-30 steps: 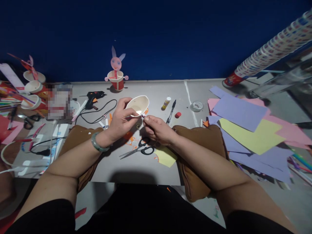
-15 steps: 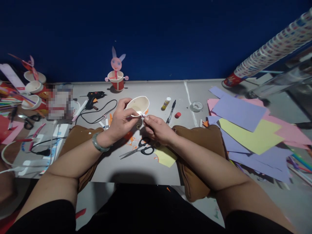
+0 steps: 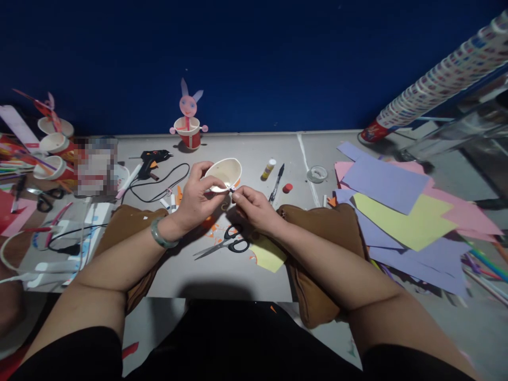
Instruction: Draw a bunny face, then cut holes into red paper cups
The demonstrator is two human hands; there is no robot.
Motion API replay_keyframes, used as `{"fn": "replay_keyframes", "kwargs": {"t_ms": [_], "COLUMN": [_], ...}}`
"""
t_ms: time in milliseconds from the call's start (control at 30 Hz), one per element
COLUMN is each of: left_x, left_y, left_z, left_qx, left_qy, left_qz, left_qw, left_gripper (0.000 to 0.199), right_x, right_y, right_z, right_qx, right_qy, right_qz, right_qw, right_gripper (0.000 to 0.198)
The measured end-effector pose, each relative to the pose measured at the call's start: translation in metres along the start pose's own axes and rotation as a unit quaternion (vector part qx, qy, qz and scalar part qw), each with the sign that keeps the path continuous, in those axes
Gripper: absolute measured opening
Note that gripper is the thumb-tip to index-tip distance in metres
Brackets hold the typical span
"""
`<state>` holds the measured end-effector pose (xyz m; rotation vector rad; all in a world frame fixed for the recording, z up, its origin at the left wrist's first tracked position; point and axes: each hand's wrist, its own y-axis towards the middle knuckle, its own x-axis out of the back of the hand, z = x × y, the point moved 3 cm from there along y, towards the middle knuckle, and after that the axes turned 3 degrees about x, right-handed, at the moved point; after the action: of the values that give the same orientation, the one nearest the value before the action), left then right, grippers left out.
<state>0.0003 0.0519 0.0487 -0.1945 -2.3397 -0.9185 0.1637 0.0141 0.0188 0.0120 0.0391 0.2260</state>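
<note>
My left hand [image 3: 200, 193] grips a paper cup [image 3: 222, 172], thumb at the near rim and fingers round its outside. The cup is tilted, so its pale inside faces me. At the cup's near rim, my right hand [image 3: 254, 206] pinches a small thing that looks purplish and shiny; its kind is too small to make out. Below the hands lie black-handled scissors [image 3: 228, 245], orange paper scraps [image 3: 214, 228] and a piece of yellow paper [image 3: 269, 256]. A glue stick [image 3: 269, 168], a black pen [image 3: 278, 180] and a red cap [image 3: 288, 188] lie to the right of the cup.
A rabbit-faced cup figure [image 3: 189, 127] stands by the blue wall. Left are a glue gun [image 3: 153, 161] with its cord, decorated cups [image 3: 55, 166] and power strips [image 3: 95, 222]. Right are a tape roll [image 3: 317, 173], coloured paper [image 3: 389, 182] and a long cup stack [image 3: 428, 87]. Brown cushions [image 3: 325, 238] lie under my forearms.
Both hands stay at the cup's near rim, with only a slight shift of the fingers. The whole view has moved a little; nothing is let go.
</note>
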Motion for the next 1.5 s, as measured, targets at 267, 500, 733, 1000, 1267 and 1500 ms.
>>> {"fn": "replay_keyframes", "kwargs": {"t_ms": [267,500,733,1000,1267,1500], "left_x": [-0.001,0.000,-0.003,-0.002,-0.002,-0.001], "left_y": [0.008,0.014,0.010,0.012,0.013,0.013], "left_z": [0.019,0.022,0.023,0.025,0.027,0.025], "left_qx": [0.081,0.160,0.206,0.207,0.192,0.187], "left_qy": [-0.192,-0.331,-0.396,-0.334,-0.282,-0.287], "left_qz": [0.039,0.113,0.146,0.108,0.102,0.100], "left_qw": [0.977,0.923,0.883,0.913,0.935,0.934], "left_gripper": [0.096,0.081,0.077,0.080,0.083,0.081], "right_x": [-0.006,-0.006,-0.006,-0.004,0.008,0.014], "right_y": [-0.004,-0.007,-0.005,-0.003,-0.003,-0.007], "right_z": [0.006,0.009,0.007,0.005,0.007,0.019], "right_qx": [-0.096,-0.086,-0.084,-0.046,0.098,0.136], "right_qy": [0.212,0.219,0.224,0.155,-0.139,-0.365], "right_qz": [0.122,0.144,0.113,0.025,-0.077,-0.105], "right_qw": [0.965,0.961,0.964,0.987,0.982,0.915], "right_gripper": [0.036,0.037,0.038,0.039,0.027,0.023]}}
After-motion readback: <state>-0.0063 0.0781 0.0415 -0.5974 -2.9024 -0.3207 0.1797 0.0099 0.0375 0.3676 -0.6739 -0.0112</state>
